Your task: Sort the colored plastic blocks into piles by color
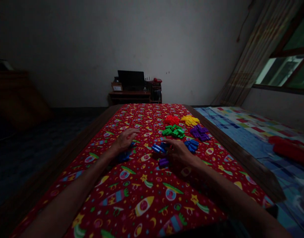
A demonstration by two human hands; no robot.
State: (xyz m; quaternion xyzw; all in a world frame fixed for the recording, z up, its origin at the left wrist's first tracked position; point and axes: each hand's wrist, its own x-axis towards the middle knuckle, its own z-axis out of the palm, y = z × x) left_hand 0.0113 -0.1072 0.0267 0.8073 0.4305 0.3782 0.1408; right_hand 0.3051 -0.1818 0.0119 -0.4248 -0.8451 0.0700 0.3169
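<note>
My left hand is at the left of the table, its fingers stretched to the right and slightly bent. It hovers over a dark blue group of small plastic pieces, partly hidden below it. My right hand has curled fingers at some shiny blue plastic pieces; the fingertips are dim, but they appear to grip one of these. Just below the fingers lies a purple piece. Beyond the right hand's knuckles is a blue pile.
Farther back are a green pile, a red pile, a yellow pile and a purple pile. All rest on a red patterned cloth. A bed adjoins the right side. A dark monitor stands by the wall.
</note>
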